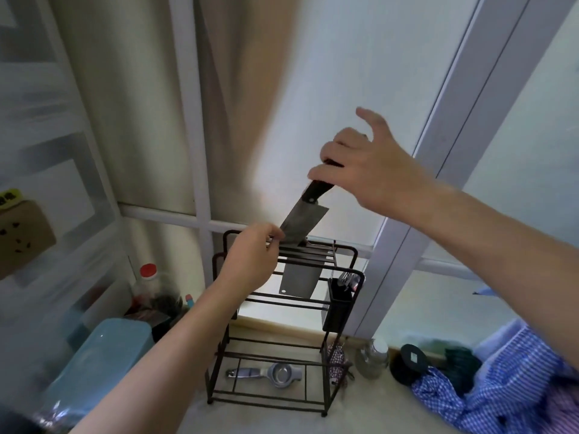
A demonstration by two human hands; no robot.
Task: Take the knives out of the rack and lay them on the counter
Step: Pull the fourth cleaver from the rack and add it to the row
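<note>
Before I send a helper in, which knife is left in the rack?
Find the dark wire rack on the counter by the window. A cleaver hangs blade-down in its top slots. Unlike the knife the right hand lifts, nobody holds it.

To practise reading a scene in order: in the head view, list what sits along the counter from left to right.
blue container → metal squeezer on the rack's bottom shelf → glass jar → black round lid → blue striped cloth
</note>
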